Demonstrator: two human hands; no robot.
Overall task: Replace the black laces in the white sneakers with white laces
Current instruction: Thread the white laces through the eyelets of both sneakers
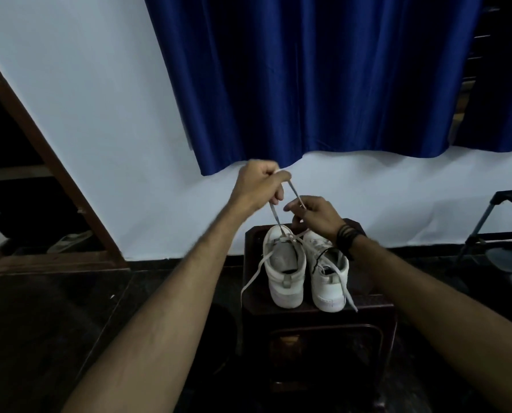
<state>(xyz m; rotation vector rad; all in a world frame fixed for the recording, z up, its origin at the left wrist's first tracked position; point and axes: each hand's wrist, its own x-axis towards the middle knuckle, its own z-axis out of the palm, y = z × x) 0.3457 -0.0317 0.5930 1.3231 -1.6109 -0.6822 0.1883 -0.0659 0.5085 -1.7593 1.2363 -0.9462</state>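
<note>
From the head view, we saw two white sneakers (pixel 305 271) side by side on a dark stool (pixel 318 317), heels at its near edge. Our left hand (pixel 259 186) pinched a white lace (pixel 274 217) pulled up from the left shoe. Our right hand (pixel 316 216) pinched the same lace's other part.

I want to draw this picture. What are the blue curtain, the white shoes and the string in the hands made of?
The blue curtain looks like satiny cloth: it shines along its folds. The white sneakers seem to be smooth leather or imitation leather, matte, a bit scuffed; I cannot tell which. The white lace looks like flat woven fabric, pulled taut between both hands.
</note>
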